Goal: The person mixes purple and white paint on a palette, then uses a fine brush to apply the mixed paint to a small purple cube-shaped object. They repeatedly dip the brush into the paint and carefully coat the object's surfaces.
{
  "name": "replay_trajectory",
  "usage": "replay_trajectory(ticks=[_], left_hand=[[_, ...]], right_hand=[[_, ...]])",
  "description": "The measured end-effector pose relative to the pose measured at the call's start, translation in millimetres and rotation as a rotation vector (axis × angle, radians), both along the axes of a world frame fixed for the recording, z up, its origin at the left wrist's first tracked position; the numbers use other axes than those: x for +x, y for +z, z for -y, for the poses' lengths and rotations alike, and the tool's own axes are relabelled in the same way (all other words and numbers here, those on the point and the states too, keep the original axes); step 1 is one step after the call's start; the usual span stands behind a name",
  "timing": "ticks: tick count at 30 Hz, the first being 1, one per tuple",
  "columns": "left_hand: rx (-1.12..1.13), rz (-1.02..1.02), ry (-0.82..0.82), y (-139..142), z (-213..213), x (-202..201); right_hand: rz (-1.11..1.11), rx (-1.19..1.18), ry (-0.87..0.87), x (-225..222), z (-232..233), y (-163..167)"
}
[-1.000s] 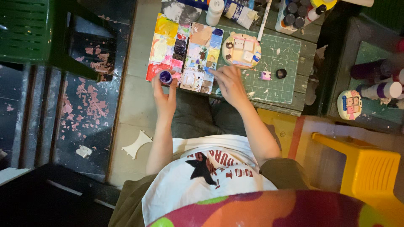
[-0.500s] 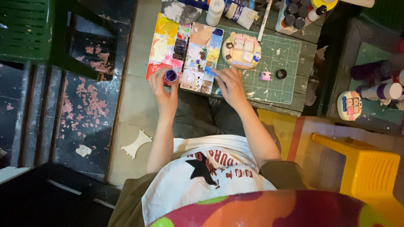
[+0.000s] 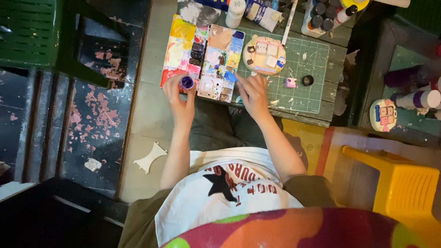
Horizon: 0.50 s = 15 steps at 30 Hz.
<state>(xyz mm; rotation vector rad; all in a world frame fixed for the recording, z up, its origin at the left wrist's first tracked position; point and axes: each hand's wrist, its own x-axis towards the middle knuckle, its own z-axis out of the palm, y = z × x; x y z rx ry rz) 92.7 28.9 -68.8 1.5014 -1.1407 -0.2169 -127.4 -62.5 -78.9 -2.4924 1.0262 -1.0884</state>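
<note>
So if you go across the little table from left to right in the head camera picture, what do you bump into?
Small purple paint pot in the left hand → paint-smeared palette → round cream painted figure → tiny pink cube → small black ring.

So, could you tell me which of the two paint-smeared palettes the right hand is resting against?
The right hand touches the right-hand palette, nearest the green mat.
</note>
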Motion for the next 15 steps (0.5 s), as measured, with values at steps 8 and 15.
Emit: replay_trajectory(ticks=[8,15], left_hand=[[-0.003,0.066,-0.016,1.5,5.7,-3.4],[0.001,0.135,-0.029,1.1,9.1,-12.0]], right_hand=[[0.202,0.095,0.025,-6.7,-14.0,29.2],[0.069,-0.037,0.199,-8.9,-28.0,75.6]])
